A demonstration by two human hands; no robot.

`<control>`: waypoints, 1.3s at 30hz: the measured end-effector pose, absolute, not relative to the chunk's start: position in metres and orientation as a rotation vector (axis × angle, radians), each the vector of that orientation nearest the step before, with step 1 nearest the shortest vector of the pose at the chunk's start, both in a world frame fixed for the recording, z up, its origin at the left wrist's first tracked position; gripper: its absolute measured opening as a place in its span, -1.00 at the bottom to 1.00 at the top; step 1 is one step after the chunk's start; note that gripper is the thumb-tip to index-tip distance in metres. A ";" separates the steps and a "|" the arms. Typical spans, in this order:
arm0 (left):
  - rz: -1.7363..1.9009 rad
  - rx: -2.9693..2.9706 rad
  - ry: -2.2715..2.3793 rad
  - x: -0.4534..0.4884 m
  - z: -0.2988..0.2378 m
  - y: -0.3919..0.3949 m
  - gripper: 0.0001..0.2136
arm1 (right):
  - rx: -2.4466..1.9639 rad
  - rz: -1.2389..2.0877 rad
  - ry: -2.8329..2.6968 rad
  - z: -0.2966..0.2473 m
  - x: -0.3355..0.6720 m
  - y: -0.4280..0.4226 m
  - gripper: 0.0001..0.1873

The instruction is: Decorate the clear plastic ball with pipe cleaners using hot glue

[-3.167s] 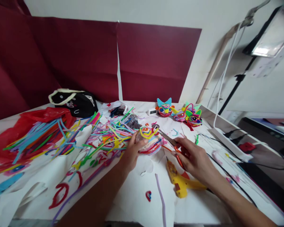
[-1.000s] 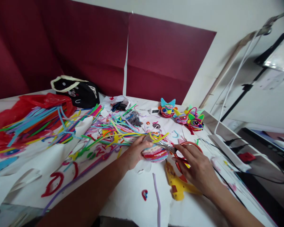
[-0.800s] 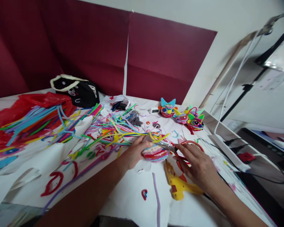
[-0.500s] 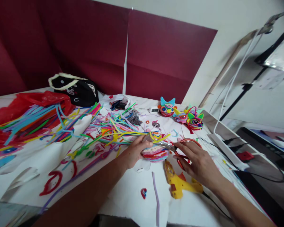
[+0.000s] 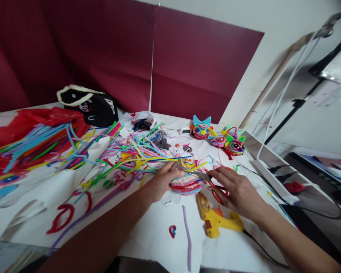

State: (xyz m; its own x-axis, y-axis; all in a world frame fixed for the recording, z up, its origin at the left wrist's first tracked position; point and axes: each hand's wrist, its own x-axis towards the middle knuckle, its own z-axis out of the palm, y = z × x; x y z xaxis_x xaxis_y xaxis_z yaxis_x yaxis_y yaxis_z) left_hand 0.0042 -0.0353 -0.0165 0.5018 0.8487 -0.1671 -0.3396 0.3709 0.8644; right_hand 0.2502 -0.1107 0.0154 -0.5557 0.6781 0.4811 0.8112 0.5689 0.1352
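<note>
My left hand [image 5: 165,181] is closed on the left side of a round craft piece [image 5: 186,185] made of coiled pipe cleaners in pink, red, white and blue. A yellow pipe cleaner sticks out from its top. Orange-handled scissors [image 5: 200,174] are in my right hand [image 5: 235,189], its fingers in and around the handle loops. The metal blades lie across the top of the craft piece, pointing left toward my left hand. What lies between the blades is too small to make out. Just below my right hand rests a yellow hot glue gun [image 5: 216,223].
Loose pipe cleaners [image 5: 136,155] cover the table's left and middle, beside a red plastic bag [image 5: 39,117]. A black pouch [image 5: 95,110] stands behind. Finished pipe-cleaner figures [image 5: 201,129] sit at the back right, near a power strip [image 5: 275,182]. A purple strip [image 5: 187,239] lies in front.
The scissors' handles have come closer together in my right hand. A dark blue strip now shows above my left hand. My left hand and the craft piece stay nearly in place.
</note>
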 end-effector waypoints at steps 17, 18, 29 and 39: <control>0.797 0.957 0.723 0.002 -0.023 -0.032 -0.47 | -1.064 -0.595 -2.590 0.035 0.246 -0.096 -0.70; 0.796 0.966 0.726 0.001 -0.024 -0.031 -0.48 | -1.049 -0.614 -2.599 0.035 0.246 -0.096 -0.69; 0.843 1.020 0.701 0.003 -0.019 -0.034 -0.50 | -0.966 -0.764 -2.637 0.027 0.248 -0.087 -0.65; 0.871 1.001 0.693 0.002 -0.021 -0.032 -0.46 | -0.892 -0.889 -2.573 0.027 0.240 -0.086 -0.55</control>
State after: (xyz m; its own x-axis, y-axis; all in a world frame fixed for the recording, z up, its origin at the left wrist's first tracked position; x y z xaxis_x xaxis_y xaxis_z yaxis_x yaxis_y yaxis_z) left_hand 0.0022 -0.0319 -0.0205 0.4878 0.8671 -0.1011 -0.2941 0.2723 0.9162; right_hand 0.2402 -0.0861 0.0272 -0.7715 0.4637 0.4356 0.6337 0.6208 0.4616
